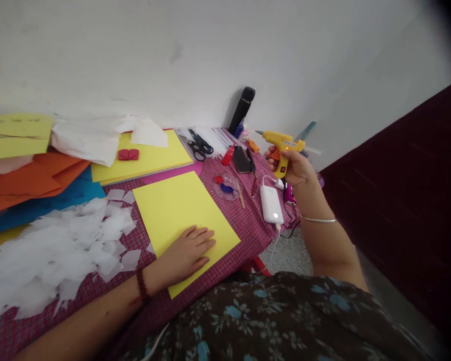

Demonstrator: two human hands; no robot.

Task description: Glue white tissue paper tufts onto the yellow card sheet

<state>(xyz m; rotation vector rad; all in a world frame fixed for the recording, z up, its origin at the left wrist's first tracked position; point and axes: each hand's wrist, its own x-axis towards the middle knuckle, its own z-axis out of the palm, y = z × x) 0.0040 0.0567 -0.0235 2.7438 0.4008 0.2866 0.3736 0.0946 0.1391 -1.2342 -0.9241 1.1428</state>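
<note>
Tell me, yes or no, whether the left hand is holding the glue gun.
No, the left hand lies on the yellow sheet, while the right hand grips the glue gun.

Floral garment [259,317], bracelet [142,285] and bangle [317,219]
Dark brown cloth with blue and pale grey flowers; the left wrist's bracelet has dark reddish beads; the right forearm's bangle is 1 slim silver-coloured hoop.
</note>
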